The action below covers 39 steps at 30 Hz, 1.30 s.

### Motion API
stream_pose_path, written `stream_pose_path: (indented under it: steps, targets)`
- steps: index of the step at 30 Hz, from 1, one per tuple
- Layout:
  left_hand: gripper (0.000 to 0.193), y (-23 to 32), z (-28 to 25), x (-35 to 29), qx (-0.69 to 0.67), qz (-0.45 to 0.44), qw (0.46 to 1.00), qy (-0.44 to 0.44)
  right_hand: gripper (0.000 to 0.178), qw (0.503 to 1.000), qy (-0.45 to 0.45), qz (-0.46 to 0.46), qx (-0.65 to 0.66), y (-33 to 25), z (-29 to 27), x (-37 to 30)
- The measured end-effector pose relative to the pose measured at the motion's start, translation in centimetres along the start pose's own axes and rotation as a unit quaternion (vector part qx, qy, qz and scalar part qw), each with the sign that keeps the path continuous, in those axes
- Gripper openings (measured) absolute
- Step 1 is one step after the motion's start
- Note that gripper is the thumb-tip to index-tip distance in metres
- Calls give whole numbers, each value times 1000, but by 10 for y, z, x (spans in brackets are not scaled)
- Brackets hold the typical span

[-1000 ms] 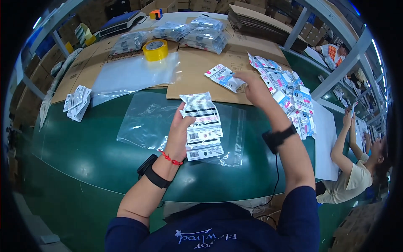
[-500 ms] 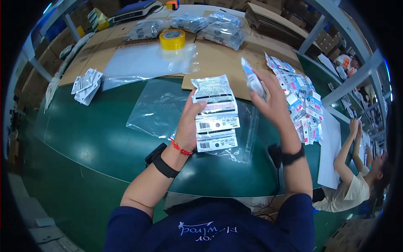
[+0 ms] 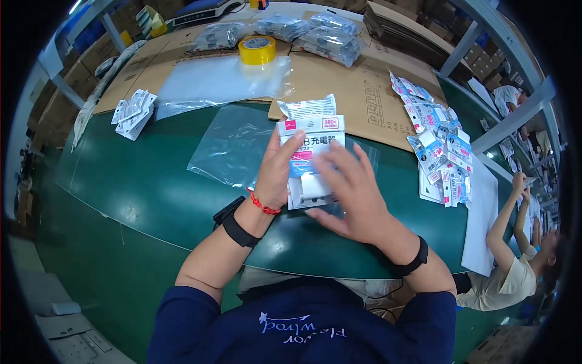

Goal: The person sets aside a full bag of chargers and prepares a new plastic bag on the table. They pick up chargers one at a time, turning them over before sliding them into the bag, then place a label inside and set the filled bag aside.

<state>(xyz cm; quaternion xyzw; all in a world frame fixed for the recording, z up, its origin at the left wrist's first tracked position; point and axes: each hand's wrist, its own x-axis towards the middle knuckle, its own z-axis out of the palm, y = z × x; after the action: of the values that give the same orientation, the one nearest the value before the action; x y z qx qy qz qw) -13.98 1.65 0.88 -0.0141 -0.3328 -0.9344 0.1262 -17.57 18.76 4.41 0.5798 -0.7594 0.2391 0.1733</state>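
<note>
My left hand grips a small stack of flat charger packets by its left side, with the thumb on top. The uppermost packet shows its printed white, pink and blue front. Another silvery packet back sticks out beyond the stack's far end. Over the right side of the stack, my right hand is spread, its fingers apart and blurred by motion; I see nothing held in it. Under the stack lies a clear plastic bag on the green table.
To the right is a heap of similar packets; a smaller pile sits at the left. Behind are clear bags, yellow tape and bagged bundles on cardboard. A co-worker is at the far right.
My right hand has brought a packet from the right onto the stack and let go of it. The stack's top now shows a printed front instead of a silvery back.
</note>
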Motion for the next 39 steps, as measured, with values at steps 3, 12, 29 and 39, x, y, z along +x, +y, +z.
stream_pose_path:
  steps: [3, 12, 29, 39]
  targets:
    - [49, -1, 7, -4, -13, -5, 1000, -14, 55, 960, 143, 121, 206, 1, -3, -6]
    - [41, -10, 16, 5, 285, 151, 946, -18, 41, 678, 126, 400, 604, 38, -19, -16]
    - [14, -58, -3, 9, 720, 144, 673, -87, 39, 741, -67, 509, 433, 107, -68, -70]
    - [9, -61, 12, -12, 638, 294, 701, -124, 36, 690, -277, 480, 465, 85, -39, -56]
